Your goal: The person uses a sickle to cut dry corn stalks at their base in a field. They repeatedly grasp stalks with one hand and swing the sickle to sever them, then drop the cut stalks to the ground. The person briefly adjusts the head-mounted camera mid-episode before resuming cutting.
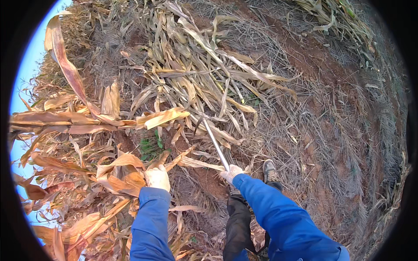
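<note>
My right hand (233,173), in a pale work glove, is wrapped around the long metal handle (214,142) of a sickle. Its dark curved blade (199,123) is at the far end of the handle, close to the dry leaves on the ground. Off to the left, my left hand (157,178), also gloved, is closed on a dried corn stalk with brown leaves (126,175). The stalk's part inside the fist is hidden. Both blue sleeves come in from the lower edge.
A heap of cut corn stalks (187,69) lies ahead, and another pile (344,21) is at the far right. Tall dry corn (65,119) stands on the left. My shoe (270,170) is on the straw-covered reddish soil (322,143). Green weeds (151,147) grow near the left hand.
</note>
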Motion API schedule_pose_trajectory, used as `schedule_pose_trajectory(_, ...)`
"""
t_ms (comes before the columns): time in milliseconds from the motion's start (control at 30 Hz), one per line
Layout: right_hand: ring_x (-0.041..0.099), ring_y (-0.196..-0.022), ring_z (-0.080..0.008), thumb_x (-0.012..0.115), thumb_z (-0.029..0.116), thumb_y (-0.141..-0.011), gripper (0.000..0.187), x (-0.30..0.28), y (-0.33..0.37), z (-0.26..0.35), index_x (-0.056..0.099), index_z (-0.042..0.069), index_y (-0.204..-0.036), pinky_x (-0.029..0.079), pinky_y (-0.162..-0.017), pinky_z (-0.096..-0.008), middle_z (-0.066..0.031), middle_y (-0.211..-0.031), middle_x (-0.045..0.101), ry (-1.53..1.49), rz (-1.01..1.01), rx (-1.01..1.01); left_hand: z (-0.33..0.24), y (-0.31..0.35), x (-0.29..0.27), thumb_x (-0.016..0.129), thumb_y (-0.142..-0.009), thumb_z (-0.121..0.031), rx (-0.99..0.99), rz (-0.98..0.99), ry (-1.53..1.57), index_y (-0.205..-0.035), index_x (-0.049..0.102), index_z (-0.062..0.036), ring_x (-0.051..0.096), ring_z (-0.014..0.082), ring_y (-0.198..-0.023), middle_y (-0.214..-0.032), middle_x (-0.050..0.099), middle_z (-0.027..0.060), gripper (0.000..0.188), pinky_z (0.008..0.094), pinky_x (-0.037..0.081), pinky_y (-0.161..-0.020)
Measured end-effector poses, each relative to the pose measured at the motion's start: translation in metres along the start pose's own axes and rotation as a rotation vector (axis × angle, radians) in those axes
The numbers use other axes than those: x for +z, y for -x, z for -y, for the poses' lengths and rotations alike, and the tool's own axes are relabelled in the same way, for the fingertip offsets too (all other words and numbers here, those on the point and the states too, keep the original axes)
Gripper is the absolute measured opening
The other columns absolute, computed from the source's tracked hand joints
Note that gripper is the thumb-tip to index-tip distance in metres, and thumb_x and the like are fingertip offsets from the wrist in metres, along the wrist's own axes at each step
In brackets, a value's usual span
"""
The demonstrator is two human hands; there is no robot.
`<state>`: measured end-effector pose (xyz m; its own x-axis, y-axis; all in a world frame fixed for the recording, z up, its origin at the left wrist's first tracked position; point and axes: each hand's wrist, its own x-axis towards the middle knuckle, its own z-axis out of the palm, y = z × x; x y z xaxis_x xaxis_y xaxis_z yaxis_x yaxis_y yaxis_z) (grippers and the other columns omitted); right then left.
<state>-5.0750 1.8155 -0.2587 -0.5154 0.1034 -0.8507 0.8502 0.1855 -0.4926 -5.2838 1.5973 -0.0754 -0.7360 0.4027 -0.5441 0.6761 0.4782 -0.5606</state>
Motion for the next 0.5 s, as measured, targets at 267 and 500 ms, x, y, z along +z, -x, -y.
schedule_pose_trajectory(267, 0.076, -0.078, -0.0289, 0.067, 0.036, -0.093, 0.046, 0.082, -0.095, -0.032, 0.066, 0.012, -0.133, 0.062, -0.072, -0.0402, -0.0170, -0.084, 0.076, 0.398, 0.490, 0.053, 0.003, 0.013, 0.013, 0.059, -0.096, -0.015, 0.021, -0.034, -0.038, -0.107, 0.060, -0.0096, 0.071, 0.0276, -0.083, -0.084, 0.070, 0.0107, 0.013, 0.0462, 0.048, -0.080)
schedule_pose_trajectory(500, 0.073, -0.095, -0.0241, 0.061, 0.025, -0.098, 0.032, 0.131, -0.116, -0.074, 0.065, 0.015, -0.129, 0.059, -0.082, -0.0399, -0.0121, -0.111, 0.073, 0.177, 0.133, 0.051, -0.003, 0.026, 0.038, 0.062, -0.094, -0.013, -0.013, -0.058, -0.044, -0.108, 0.058, -0.0124, 0.071, 0.0267, -0.081, -0.085, 0.069, 0.0113, 0.015, 0.0440, 0.049, -0.078)
